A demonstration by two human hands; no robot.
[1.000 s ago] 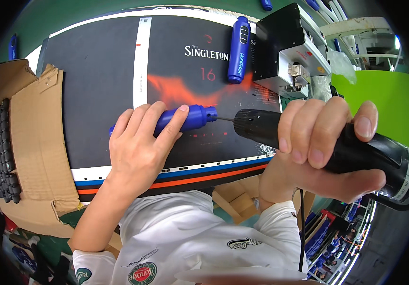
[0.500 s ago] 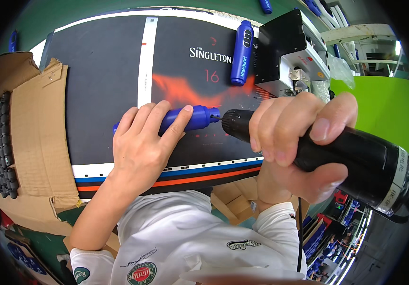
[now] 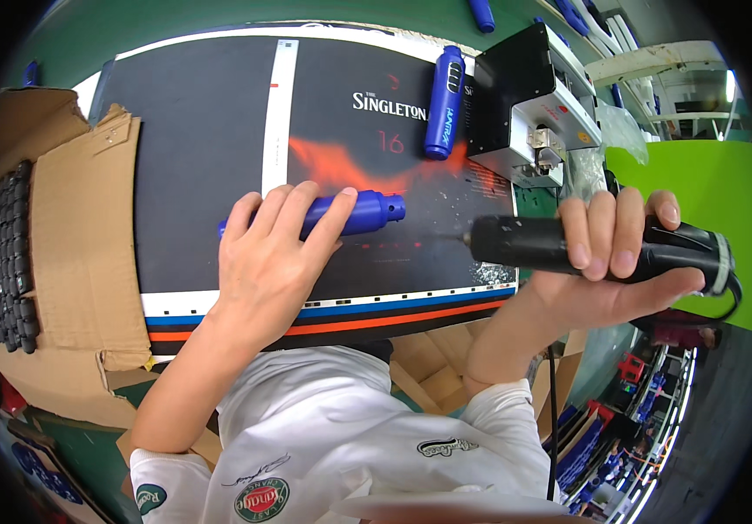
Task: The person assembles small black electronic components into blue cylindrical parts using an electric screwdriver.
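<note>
Left hand [image 3: 271, 253] pins blue cylinder [image 3: 354, 214] – lying crosswise, open end rightward; right hand [image 3: 620, 262] grips black driver [image 3: 550, 244] – tip leftward.

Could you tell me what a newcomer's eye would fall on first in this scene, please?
Most striking is the black power screwdriver gripped in the right hand at centre right, its tip pointing at the blue cylinder. The left hand presses that cylinder onto the dark printed mat. A second blue cylinder lies farther back.

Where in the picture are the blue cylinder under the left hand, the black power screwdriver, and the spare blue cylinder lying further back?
blue cylinder [image 3: 367, 212], head view, bare end past the fingers.
black power screwdriver [image 3: 515, 242], head view, front barrel.
spare blue cylinder [image 3: 444, 102], head view, mid-body.
</note>
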